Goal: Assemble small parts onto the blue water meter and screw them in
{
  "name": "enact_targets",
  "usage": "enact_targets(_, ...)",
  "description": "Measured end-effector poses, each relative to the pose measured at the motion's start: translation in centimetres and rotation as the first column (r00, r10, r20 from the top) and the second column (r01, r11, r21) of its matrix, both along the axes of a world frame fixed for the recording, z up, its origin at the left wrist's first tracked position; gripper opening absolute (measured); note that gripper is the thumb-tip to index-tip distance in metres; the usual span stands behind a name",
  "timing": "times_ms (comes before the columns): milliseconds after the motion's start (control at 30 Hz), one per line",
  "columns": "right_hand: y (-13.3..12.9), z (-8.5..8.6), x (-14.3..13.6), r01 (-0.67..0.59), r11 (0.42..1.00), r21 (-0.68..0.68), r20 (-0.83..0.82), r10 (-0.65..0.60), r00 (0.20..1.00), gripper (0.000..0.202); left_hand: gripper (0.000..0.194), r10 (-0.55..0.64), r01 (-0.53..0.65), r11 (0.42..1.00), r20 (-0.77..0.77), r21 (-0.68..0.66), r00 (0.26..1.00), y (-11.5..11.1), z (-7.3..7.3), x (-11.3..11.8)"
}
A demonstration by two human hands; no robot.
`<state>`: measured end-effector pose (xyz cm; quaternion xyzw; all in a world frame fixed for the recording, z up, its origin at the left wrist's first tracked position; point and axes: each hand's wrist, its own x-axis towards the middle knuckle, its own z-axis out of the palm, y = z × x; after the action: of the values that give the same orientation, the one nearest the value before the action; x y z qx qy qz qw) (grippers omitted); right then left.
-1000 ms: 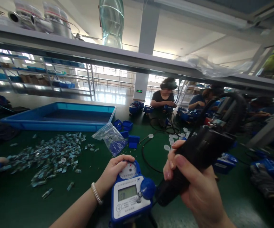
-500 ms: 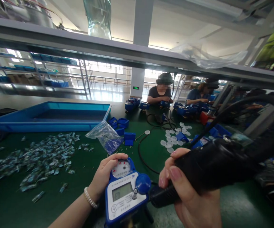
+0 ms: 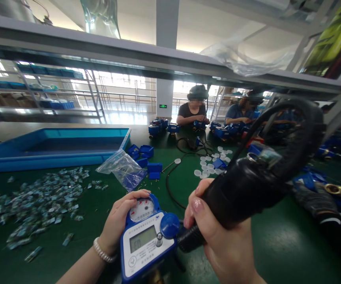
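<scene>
A blue water meter (image 3: 147, 250) with a round dial and a small grey display sits low in the middle of the head view, its face turned up. My left hand (image 3: 119, 217) is wrapped round its far left edge by the dial. A round blue cap (image 3: 169, 225) stands raised at the meter's right side. My right hand (image 3: 218, 232) grips a thick black electric screwdriver (image 3: 232, 193) with a cord looping from its back end. The tool's nose points down-left beside the meter; its tip is hidden, so I cannot tell whether they touch.
Small clear-wrapped parts (image 3: 49, 197) lie heaped at left, before a blue tray (image 3: 55, 157). A plastic bag (image 3: 124, 169), blue covers (image 3: 154, 169) and white discs (image 3: 210, 167) lie ahead. A co-worker's gloved hand (image 3: 315, 197) is at right. Overhead runs a shelf (image 3: 129, 51).
The view has swung a little to the right, so the bench things appear further left. A co-worker's gloved hand with a blue meter shows more at right. Both my holds stay the same.
</scene>
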<state>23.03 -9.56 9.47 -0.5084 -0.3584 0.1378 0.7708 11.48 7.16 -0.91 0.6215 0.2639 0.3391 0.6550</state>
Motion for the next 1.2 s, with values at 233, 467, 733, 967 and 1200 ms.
enact_targets(233,-0.3,0.8,-0.5,-0.031,0.999,-0.032,0.002,0.031,1.000,0.010,0.027,0.012,-0.013,1.000,0.011,0.022,1.000,0.0,0.1,0.1)
enact_targets(467,-0.5,0.4,-0.6,-0.099,0.995,-0.007,0.009,0.099,0.995,0.013,0.028,0.034,-0.034,0.999,0.010,0.031,0.999,0.0,0.1,0.2)
enact_targets(733,-0.9,1.0,0.0,-0.099,0.994,0.046,-0.064,0.102,0.993,0.014,0.030,0.051,-0.050,0.997,-0.016,0.055,0.999,-0.5,0.9,-0.1)
enact_targets(967,-1.1,2.5,1.7,-0.050,0.992,0.120,-0.076,0.060,0.995,0.014,0.034,0.032,-0.027,0.996,-0.060,0.083,0.998,-0.6,0.9,-0.1)
enact_targets(1200,0.9,5.3,3.4,0.000,0.972,0.236,0.014,-0.004,1.000,0.011,0.026,-0.057,0.105,0.965,-0.199,0.238,0.978,0.9,3.2,-0.3)
